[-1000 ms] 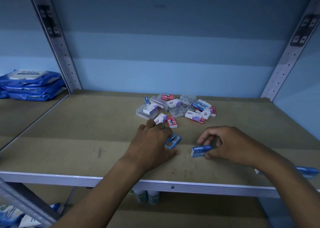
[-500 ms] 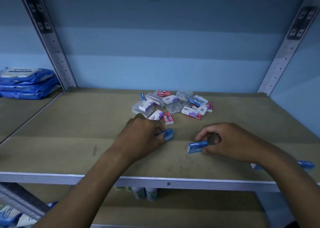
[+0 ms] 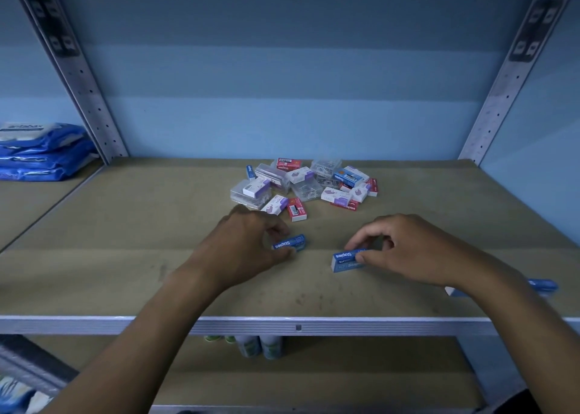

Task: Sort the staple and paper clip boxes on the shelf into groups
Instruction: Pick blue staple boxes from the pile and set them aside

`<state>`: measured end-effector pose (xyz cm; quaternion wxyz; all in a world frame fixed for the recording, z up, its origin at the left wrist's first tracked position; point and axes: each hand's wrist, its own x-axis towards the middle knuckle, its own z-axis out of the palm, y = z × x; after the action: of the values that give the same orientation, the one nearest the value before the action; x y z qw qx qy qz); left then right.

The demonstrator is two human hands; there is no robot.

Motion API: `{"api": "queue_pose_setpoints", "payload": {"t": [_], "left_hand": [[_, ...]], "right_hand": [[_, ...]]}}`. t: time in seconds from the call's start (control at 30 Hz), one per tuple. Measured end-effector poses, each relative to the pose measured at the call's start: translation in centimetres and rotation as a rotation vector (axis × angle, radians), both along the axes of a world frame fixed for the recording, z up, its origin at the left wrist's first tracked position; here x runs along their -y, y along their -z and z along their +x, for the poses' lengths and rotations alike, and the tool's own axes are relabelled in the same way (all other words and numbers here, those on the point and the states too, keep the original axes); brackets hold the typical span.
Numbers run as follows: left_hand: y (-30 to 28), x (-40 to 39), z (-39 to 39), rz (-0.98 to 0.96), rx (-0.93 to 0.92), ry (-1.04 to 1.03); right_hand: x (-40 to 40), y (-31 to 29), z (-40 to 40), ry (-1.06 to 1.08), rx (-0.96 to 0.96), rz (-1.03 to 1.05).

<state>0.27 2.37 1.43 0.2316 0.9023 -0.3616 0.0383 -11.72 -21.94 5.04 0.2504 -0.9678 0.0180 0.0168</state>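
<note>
Blue box [image 3: 547, 285] half-hidden behind r. arm [image 3: 514, 313].

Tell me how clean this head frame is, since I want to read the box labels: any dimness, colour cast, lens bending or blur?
Head view: dim, with a blue cast; the wide lens splays the shelf uprights outward; "Staples" reads on the blue boxes held by the left hand and right hand; print in the mixed pile of boxes is too small to read; no glare shows.
</note>
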Motion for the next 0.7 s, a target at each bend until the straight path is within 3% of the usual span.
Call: {"api": "queue_pose_setpoints", "payload": {"t": [0.37,0.7], "left_hand": [[0.1,0.5,-0.3,-0.062,0.024,0.055],[-0.3,4.9,-1.8,-0.137,-0.009,0.140]], "right_hand": [[0.5,0.2,-0.3,-0.038,0.045,-0.017],[4.7,-0.1,-2.3,0.095,0.114,0.009]]}}
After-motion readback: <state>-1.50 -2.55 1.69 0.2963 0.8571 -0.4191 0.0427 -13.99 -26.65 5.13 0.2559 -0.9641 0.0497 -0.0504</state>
